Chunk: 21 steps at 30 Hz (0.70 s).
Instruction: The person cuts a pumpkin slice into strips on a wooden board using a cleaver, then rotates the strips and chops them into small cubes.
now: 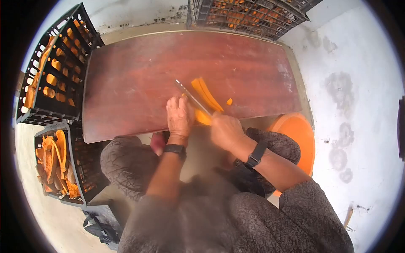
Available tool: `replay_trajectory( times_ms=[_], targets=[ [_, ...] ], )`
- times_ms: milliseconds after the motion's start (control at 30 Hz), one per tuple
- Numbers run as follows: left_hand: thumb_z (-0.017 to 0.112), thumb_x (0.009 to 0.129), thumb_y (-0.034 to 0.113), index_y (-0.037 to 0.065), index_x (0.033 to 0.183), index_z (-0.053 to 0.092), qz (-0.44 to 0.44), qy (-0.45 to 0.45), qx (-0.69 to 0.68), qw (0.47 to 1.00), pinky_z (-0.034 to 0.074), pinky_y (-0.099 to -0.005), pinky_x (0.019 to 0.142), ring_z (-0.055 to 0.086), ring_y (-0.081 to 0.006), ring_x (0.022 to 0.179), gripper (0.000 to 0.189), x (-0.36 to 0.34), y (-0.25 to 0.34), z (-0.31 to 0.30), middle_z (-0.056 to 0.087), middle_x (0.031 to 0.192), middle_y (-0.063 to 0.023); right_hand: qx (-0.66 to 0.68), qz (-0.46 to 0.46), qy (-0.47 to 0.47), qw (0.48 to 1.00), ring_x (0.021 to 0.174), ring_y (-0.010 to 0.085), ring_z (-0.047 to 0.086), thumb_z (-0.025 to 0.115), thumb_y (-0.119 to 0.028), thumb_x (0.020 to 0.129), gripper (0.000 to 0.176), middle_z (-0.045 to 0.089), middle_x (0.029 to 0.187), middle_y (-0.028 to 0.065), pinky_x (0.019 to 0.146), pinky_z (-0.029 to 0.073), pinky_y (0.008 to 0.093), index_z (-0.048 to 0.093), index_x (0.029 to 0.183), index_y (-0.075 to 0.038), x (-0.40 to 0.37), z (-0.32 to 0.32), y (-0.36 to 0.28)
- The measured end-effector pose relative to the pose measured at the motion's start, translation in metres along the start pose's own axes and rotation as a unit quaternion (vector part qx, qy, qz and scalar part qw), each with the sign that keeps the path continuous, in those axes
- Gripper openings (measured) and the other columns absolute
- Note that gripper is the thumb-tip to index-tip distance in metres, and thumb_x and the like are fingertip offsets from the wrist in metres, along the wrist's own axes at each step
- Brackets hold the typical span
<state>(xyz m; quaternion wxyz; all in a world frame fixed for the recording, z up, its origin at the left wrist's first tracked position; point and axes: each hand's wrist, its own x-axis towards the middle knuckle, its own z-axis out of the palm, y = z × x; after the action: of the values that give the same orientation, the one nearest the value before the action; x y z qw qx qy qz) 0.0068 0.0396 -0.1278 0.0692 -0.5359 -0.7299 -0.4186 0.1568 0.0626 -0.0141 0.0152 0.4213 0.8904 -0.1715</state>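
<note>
My right hand [225, 131] is closed round the handle of a knife [192, 96], whose blade points up and to the left over the near edge of the red board [139, 80]. Fingers bent, my left hand [179, 116] presses on an orange piece [202, 117] beside the blade. Part of that piece is hidden by the hands and the knife. Just beyond the blade lie long orange strips [206, 93] side by side. A small orange chunk [229, 101] rests to their right.
Black crates of orange pieces stand at the left [59, 76], lower left [76, 168] and far edge [249, 19]. An orange tub [306, 141] sits at the board's near right corner, by a white wall [358, 105]. My bent knees are below the board.
</note>
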Motion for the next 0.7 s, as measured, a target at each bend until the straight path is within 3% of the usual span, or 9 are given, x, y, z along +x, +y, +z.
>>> replay_trajectory(
  times_ms=[133, 300, 433, 500, 700],
  targets=[
    [0.061, 0.077, 0.002, 0.005, 0.105, 0.056, 0.01, 0.004, -0.054, 0.998, 0.044, -0.0445, 0.086, 0.052, -0.0357, 0.097, 0.029, 0.001, 0.003, -0.008, 0.053, 0.105, -0.0166, 0.016, -0.026, 0.044, 0.999, 0.072, 0.0418, 0.065, 0.056, -0.008, 0.079, 0.012, 0.064, 0.073, 0.0239, 0.069, 0.051, 0.0504, 0.056, 0.084, 0.003, 0.001, 0.003, 0.012],
    [0.062, 0.074, 0.0, 0.005, 0.105, 0.055, 0.025, 0.002, -0.068, 0.997, 0.044, -0.0452, 0.088, 0.052, -0.0368, 0.098, 0.032, -0.003, 0.001, -0.014, 0.053, 0.105, -0.0175, 0.017, 0.005, 0.02, 1.0, 0.075, 0.042, 0.065, 0.058, -0.009, 0.078, 0.012, 0.065, 0.077, 0.0238, 0.07, 0.051, 0.0497, 0.059, 0.083, 0.002, 0.001, 0.0, 0.005],
    [0.063, 0.072, 0.001, 0.004, 0.106, 0.054, -0.028, 0.007, -0.05, 0.998, 0.044, -0.0459, 0.09, 0.052, -0.0379, 0.101, 0.035, -0.003, 0.0, -0.01, 0.053, 0.106, -0.0184, 0.04, -0.019, 0.049, 0.998, 0.077, 0.0425, 0.065, 0.058, -0.009, 0.078, 0.013, 0.065, 0.078, 0.0243, 0.07, 0.051, 0.0493, 0.061, 0.084, 0.003, -0.003, -0.013, 0.0],
    [0.062, 0.072, 0.002, 0.003, 0.106, 0.053, -0.033, -0.003, -0.045, 0.998, 0.044, -0.0462, 0.09, 0.051, -0.0383, 0.102, 0.036, -0.003, 0.002, -0.009, 0.053, 0.106, -0.0187, 0.0, 0.027, -0.067, 0.997, 0.08, 0.0426, 0.065, 0.059, -0.008, 0.077, 0.014, 0.065, 0.081, 0.0249, 0.072, 0.051, 0.0489, 0.062, 0.085, 0.003, -0.011, -0.032, -0.003],
    [0.061, 0.073, 0.004, 0.003, 0.108, 0.052, -0.028, -0.002, -0.024, 0.999, 0.043, -0.0467, 0.089, 0.051, -0.0382, 0.1, 0.036, -0.002, 0.003, -0.007, 0.051, 0.107, -0.0196, 0.0, 0.052, -0.11, 0.993, 0.085, 0.0424, 0.064, 0.06, -0.011, 0.081, 0.015, 0.065, 0.084, 0.0258, 0.075, 0.05, 0.0486, 0.061, 0.084, 0.004, -0.029, -0.051, -0.004]
  ],
)
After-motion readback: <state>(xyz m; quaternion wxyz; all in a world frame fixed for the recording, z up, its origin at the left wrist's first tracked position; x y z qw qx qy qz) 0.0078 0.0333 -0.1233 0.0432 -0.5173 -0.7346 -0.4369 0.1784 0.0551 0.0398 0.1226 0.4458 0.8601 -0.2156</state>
